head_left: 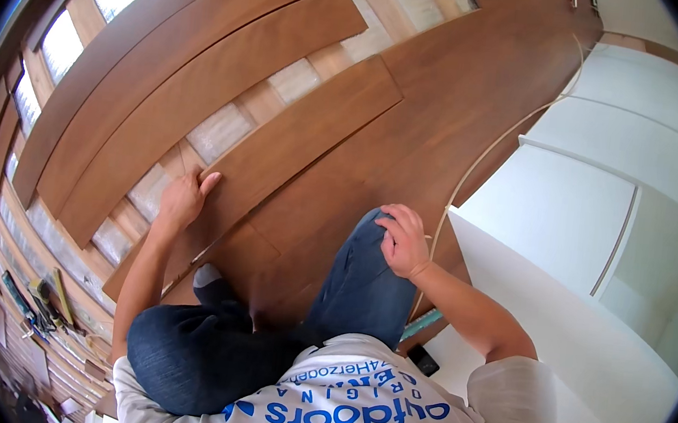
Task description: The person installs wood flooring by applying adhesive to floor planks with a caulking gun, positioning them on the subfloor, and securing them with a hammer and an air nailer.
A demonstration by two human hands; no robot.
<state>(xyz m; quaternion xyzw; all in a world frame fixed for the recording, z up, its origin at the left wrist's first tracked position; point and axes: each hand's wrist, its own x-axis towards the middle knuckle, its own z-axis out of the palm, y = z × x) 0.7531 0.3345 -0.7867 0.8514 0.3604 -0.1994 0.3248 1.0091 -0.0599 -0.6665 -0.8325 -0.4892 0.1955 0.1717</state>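
A long brown floorboard [301, 138] lies slantwise in front of me, a thin dark gap along part of its right edge. My left hand [183, 201] grips its left edge near the near end, thumb on top and fingertips partly hidden. Right of it, fitted brown boards make up the finished floor [440, 99]. My right hand [403, 240] holds nothing and rests on my raised knee, its fingers loosely bent over the jeans. My other leg is folded, and a grey-socked foot [206, 276] touches the floor beside the board.
Several loose boards [212, 93] lie across wooden joists with pale wrapped filling [220, 132] between them. Hand tools [45, 301] lie at the lower left. White drawer units [551, 207] stand at right, with a thin pale cable [487, 152] alongside. A black device [423, 360] lies near my right hip.
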